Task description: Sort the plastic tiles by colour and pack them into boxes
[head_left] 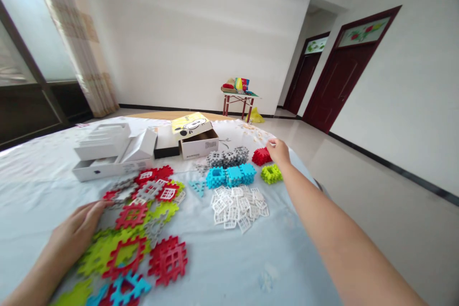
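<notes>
My right hand [278, 151] reaches to the far right of the table and touches the stack of red pieces [261, 156]; its fingers are closed, and whatever they hold is too small to make out. At the left, my left hand [84, 220] rests on the edge of a mixed pile of red, grey, green and blue toothed pieces [131, 215], its fingertips partly hidden and blurred. Green pieces [271, 174] form a stack just below the red one. Stacked blue pieces [231, 175] and grey pieces [227, 157] lie mid-table, behind loose white window pieces [238, 206].
Open white boxes [114, 167] stand at the back left of the cloth-covered table [229, 267]. Beside them are a black-sided box [167, 146] and a box with a yellow lid [191, 125]. A small table [238, 95] stands by the far wall.
</notes>
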Tool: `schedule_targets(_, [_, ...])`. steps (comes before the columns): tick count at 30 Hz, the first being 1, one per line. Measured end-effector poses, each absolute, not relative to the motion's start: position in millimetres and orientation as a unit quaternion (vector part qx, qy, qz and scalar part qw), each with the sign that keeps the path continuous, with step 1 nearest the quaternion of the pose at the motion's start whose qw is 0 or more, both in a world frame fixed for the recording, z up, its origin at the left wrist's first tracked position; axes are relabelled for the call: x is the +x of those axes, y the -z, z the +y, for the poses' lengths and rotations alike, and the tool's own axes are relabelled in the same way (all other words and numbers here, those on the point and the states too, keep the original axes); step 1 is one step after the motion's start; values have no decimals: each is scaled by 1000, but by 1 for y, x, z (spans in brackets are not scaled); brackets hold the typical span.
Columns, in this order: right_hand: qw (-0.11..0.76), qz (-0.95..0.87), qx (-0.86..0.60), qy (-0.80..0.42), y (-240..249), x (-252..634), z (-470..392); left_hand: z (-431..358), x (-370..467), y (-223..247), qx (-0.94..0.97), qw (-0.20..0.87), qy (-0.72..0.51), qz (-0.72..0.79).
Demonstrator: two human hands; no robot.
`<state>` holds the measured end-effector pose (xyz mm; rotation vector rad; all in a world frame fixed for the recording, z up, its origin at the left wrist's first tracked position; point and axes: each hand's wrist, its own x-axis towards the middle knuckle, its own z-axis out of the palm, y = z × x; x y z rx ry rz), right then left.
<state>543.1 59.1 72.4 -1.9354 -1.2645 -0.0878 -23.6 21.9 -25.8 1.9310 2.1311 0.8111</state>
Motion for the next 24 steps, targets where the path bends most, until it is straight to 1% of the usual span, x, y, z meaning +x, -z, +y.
schedule_targets(3, [453, -556, -697, -6, -75, 493, 42, 8, -5, 4, 642, 106, -253, 716])
schedule_targets(6, [456, -643, -609, -88, -75, 433, 16, 2, 3, -5, 647, 117, -254, 709])
schedule_targets(8, [415, -711, -543, -162, -75, 394, -7, 1, 4, -5, 649, 117, -258, 706])
schedule_targets(11, [288, -820, -440, -229, -74, 347, -41, 0, 2, -2, 651, 114, -263, 703])
schedule_targets(13, [211, -872, -366, -246, -70, 327, -59, 0, 1, -1, 653, 112, -266, 700])
schedule_targets(16, [138, -917, -302, -223, -60, 311, -75, -1, 2, -2, 657, 110, -264, 697])
schedule_targets(19, [109, -927, -306, -190, -53, 307, -80, -1, 3, -3, 658, 107, -260, 699])
schedule_targets(24, [135, -921, -310, -192, -59, 312, -80, -1, 4, -4, 659, 107, -255, 700])
